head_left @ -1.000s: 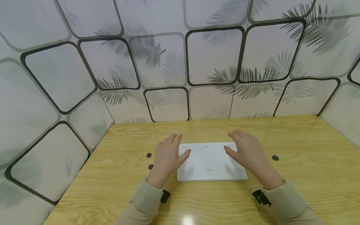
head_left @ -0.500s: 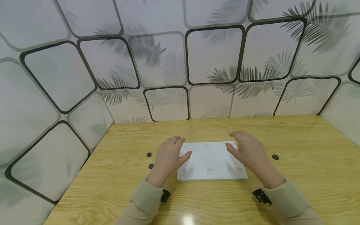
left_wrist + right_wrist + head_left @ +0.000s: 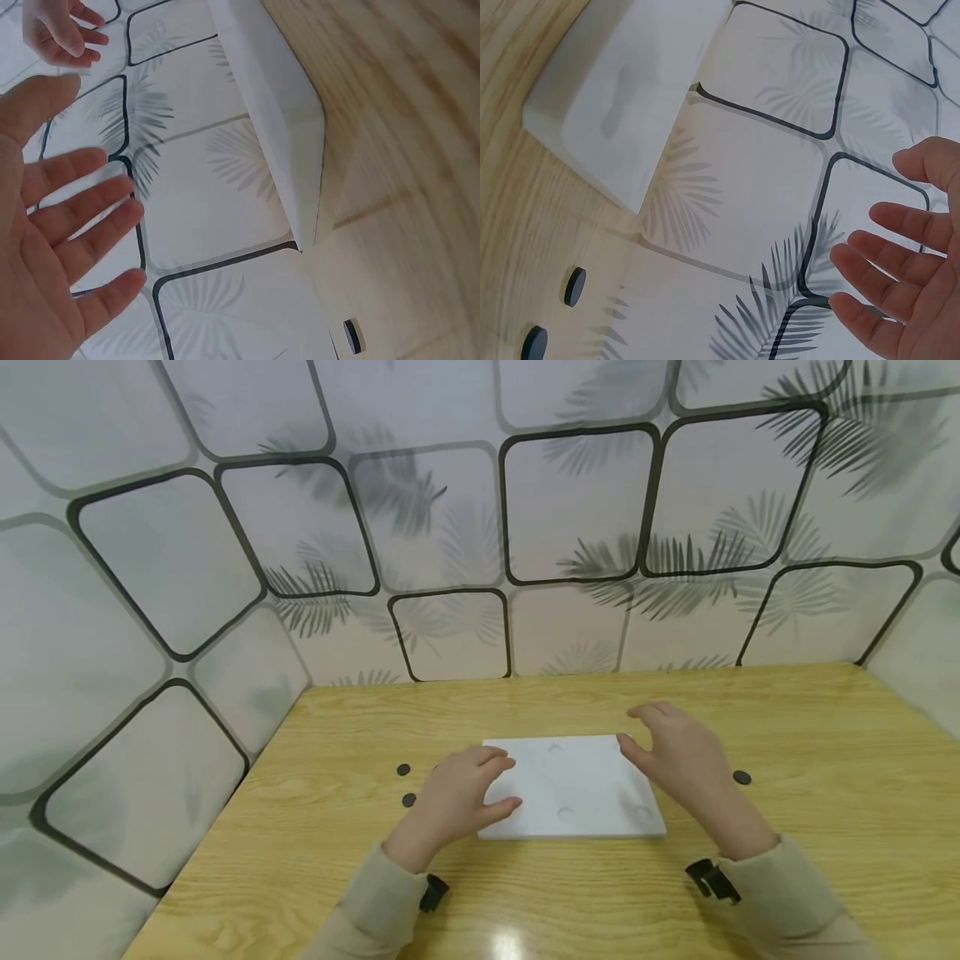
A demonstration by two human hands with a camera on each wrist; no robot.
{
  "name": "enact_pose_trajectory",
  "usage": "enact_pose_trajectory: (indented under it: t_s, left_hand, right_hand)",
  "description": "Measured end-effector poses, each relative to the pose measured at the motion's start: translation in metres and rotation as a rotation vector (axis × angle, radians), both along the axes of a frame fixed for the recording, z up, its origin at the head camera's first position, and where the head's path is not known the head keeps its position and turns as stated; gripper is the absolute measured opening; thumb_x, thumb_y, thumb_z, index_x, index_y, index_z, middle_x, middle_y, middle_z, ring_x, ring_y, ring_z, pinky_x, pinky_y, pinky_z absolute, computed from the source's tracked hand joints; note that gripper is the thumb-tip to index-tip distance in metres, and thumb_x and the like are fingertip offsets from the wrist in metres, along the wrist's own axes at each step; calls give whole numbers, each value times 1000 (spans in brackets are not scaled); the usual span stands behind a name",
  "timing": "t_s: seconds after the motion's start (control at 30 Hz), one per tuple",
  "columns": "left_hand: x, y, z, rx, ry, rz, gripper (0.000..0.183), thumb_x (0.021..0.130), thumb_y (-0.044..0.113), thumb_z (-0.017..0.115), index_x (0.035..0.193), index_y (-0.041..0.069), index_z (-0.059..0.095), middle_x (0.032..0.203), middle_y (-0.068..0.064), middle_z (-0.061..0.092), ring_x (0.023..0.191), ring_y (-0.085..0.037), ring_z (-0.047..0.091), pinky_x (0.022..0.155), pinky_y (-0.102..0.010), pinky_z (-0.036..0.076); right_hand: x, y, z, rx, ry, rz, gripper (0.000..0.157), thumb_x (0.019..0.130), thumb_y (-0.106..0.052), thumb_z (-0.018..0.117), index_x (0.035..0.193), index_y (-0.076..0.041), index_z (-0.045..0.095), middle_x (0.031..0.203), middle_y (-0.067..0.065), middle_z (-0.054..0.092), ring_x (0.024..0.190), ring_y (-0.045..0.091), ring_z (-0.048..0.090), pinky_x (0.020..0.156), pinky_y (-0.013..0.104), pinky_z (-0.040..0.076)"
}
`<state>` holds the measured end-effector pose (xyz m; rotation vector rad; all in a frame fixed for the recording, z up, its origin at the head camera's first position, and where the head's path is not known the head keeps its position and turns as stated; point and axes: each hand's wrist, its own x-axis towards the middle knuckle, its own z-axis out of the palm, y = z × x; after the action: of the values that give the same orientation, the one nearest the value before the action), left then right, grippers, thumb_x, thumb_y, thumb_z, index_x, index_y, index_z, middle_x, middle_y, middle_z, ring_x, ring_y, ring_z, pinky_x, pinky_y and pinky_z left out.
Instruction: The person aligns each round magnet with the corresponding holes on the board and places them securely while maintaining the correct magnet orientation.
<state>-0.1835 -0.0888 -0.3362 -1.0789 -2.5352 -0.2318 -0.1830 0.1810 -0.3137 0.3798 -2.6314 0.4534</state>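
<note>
A white rectangular board [image 3: 577, 785] with shallow round hollows lies on the wooden table. Over its left end hovers my left hand [image 3: 459, 793], fingers loosely bent and holding nothing; the left wrist view shows its fingers spread apart. My right hand [image 3: 686, 764] hangs above the board's right end, thumb apart from the fingers, also without anything in it. Small black discs lie beside the board: one disc [image 3: 403, 769] and another disc [image 3: 408, 800] to the left, and a disc [image 3: 742, 777] to the right. The right wrist view shows two discs, one of them a thick disc [image 3: 575, 286].
The wooden table [image 3: 585, 902] runs back to a patterned wall [image 3: 562, 510] with dark rounded frames and leaf prints. A second patterned wall [image 3: 142, 693] closes off the left side. Each sleeve cuff carries a small black device, such as the left device [image 3: 433, 893].
My left hand has lowered and come nearer to me, its fingers turning to the right. The right hand has shifted slightly right in the picture, along with the whole view. The discs stay put.
</note>
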Motion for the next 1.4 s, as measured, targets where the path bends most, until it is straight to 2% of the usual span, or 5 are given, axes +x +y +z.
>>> enact_pose_trajectory:
  t_s: [0.13,0.33,0.77,1.03,1.4]
  left_hand:
    - [2,0,-1,-71,-93,-33,44,82,39,60,112,8,60,115,-6,55,108,-20,50,90,-33,42]
    - [3,3,-2,-154,-188,-16,46,83,42,57,118,12,57,122,-4,51,115,-20,44,95,-35,37]
    - [1,2,-8,-233,-294,-98,42,79,35,64,115,14,59,122,0,52,113,-16,45,95,-29,36]
    - [1,-1,-10,-238,-357,-96,43,79,34,64,116,12,59,124,-3,50,115,-17,44,96,-29,36]
    - [1,1,-13,-288,-398,-77,41,83,33,60,118,13,57,128,-3,47,117,-17,42,97,-28,34]
  right_hand:
    - [0,1,1,-4,-8,-5,35,80,-24,61,105,1,59,105,21,56,59,25,56,39,30,41]
    - [1,1,4,-15,-15,-5,35,81,-24,61,105,1,59,105,22,57,70,30,58,48,38,47]
    - [4,17,3,-39,-70,37,34,82,-23,62,105,2,59,109,22,55,87,37,55,65,49,47]
    - [6,37,-4,20,-25,54,31,78,-21,66,99,1,61,102,20,58,77,33,58,59,45,48]
    - [12,53,-8,119,-3,80,33,73,-22,70,95,2,62,93,17,60,78,32,58,60,45,48]
